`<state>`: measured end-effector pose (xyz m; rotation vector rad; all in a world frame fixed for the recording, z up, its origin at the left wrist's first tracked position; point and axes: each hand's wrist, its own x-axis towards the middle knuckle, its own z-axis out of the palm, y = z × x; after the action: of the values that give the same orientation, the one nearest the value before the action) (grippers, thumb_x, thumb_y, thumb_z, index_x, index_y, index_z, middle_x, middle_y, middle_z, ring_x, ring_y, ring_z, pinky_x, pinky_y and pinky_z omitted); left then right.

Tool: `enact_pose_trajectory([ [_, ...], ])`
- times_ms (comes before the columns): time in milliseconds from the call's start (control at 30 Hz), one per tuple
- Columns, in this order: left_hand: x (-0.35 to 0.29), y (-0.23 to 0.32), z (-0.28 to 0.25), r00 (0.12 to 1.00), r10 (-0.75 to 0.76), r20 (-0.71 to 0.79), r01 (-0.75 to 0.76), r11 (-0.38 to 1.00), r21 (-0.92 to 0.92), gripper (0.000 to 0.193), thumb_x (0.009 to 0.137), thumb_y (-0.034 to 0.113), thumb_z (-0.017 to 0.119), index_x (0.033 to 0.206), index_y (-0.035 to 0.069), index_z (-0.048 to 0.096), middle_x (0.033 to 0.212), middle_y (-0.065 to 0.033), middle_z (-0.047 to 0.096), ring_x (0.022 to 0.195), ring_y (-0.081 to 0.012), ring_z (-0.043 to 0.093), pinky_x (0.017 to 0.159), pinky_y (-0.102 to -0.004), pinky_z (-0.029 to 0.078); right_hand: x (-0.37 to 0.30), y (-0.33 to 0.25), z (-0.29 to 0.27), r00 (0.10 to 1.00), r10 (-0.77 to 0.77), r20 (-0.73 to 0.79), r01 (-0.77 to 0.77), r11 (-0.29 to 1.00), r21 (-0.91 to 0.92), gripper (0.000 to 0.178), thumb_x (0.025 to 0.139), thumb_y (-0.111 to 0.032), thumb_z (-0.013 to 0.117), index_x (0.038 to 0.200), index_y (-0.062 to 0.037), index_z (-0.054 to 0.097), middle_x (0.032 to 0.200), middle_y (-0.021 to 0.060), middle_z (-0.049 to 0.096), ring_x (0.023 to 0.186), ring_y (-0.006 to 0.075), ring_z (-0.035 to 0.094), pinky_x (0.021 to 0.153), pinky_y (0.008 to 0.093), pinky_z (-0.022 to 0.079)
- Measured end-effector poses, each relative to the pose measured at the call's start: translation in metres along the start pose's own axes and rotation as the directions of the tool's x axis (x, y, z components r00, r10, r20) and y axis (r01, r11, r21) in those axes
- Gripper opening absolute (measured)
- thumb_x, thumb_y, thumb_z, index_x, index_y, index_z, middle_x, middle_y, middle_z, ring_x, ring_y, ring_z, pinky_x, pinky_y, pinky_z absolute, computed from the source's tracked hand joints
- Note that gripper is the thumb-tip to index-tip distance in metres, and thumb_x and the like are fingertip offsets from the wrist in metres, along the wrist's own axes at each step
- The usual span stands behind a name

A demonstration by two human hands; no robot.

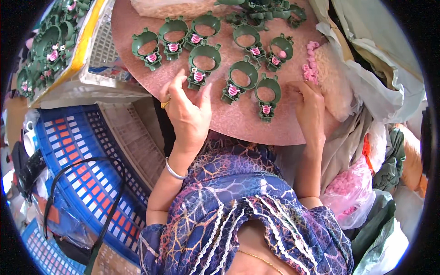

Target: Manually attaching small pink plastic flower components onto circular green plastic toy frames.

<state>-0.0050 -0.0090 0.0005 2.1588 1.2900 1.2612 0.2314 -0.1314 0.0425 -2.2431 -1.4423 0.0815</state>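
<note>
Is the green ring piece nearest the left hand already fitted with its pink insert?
Fitted. The green ring piece by the left hand fingertips shows a pink insert seated in its lower end, like its neighbours on the round table.

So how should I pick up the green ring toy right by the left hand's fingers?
Probably pinch the green ring toy by its round hoop, coming straight down from above. It lies flat on the round table, and the hoop's open middle gives fingers room. The left hand is already close; the pink end looks small.
</note>
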Motion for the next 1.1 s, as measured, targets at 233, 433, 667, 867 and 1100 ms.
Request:
enact_pose_trajectory([
  [233, -0.016, 0.005, -0.002, 0.924, 0.378, -0.048, -0.38, 0.925, -0.03, 0.052, 0.079, 0.028, 0.085, 0.115, 0.007, 0.053, 0.121, -0.0091, 0.064, 0.106, -0.028, 0.058, 0.093, -0.0401, 0.04, 0.005, -0.003, -0.003, 0.981, 0.133, -0.143, -0.098, 0.97, 0.224, 0.012, 0.09, 0.0, 0.062, 0.1, 0.0021, 0.07, 0.087, 0.0132, 0.068, 0.078, 0.0233, 0.066, 0.072, 0.0321, 0.051],
  [433, -0.022, 0.02, 0.007, 0.952, 0.286, 0.111, -0.291, 0.956, 0.032, 0.059, 0.074, 0.025, 0.088, 0.115, 0.002, 0.052, 0.117, -0.0135, 0.067, 0.106, -0.0309, 0.058, 0.092, -0.0401, 0.044, 0.007, -0.043, 0.0, 0.956, 0.288, 0.046, -0.225, 0.629, 0.744, 0.008, 0.095, -0.005, 0.065, 0.101, -0.002, 0.069, 0.084, -0.0018, 0.067, 0.076, 0.0061, 0.06, 0.068, 0.0208, 0.047],
  [667, -0.021, 0.021, 0.006, 0.955, 0.248, 0.163, -0.241, 0.969, -0.057, 0.051, 0.077, 0.015, 0.083, 0.117, 0.0, 0.056, 0.104, -0.0143, 0.069, 0.096, -0.0328, 0.061, 0.083, -0.0416, 0.049, 0.013, -0.091, 0.034, 0.996, 0.068, -0.06, -0.029, 0.87, 0.493, 0.005, 0.087, -0.004, 0.07, 0.093, -0.0022, 0.07, 0.083, 0.0119, 0.07, 0.071, 0.0207, 0.067, 0.065, 0.0306, 0.052],
  [867, -0.026, 0.014, 0.012, 0.972, 0.227, 0.056, -0.211, 0.955, -0.207, 0.052, 0.076, 0.008, 0.079, 0.121, -0.001, 0.056, 0.097, -0.0104, 0.068, 0.092, -0.0274, 0.062, 0.084, -0.0399, 0.045, 0.014, -0.099, 0.045, 0.99, -0.056, -0.129, 0.098, 0.932, 0.348, 0.009, 0.085, -0.008, 0.073, 0.09, -0.0025, 0.069, 0.084, 0.0137, 0.069, 0.073, 0.0294, 0.068, 0.065, 0.0366, 0.053],
  [1100, -0.025, 0.014, 0.011, 0.97, 0.244, -0.025, -0.242, 0.936, -0.255, 0.056, 0.072, 0.007, 0.086, 0.12, 0.001, 0.057, 0.104, -0.0105, 0.065, 0.09, -0.028, 0.062, 0.078, -0.0371, 0.051, 0.011, -0.085, 0.053, 0.896, -0.347, -0.278, 0.4, 0.902, 0.164, 0.012, 0.079, -0.008, 0.075, 0.09, -0.0086, 0.07, 0.087, 0.0054, 0.071, 0.081, 0.0236, 0.065, 0.075, 0.0361, 0.049],
])
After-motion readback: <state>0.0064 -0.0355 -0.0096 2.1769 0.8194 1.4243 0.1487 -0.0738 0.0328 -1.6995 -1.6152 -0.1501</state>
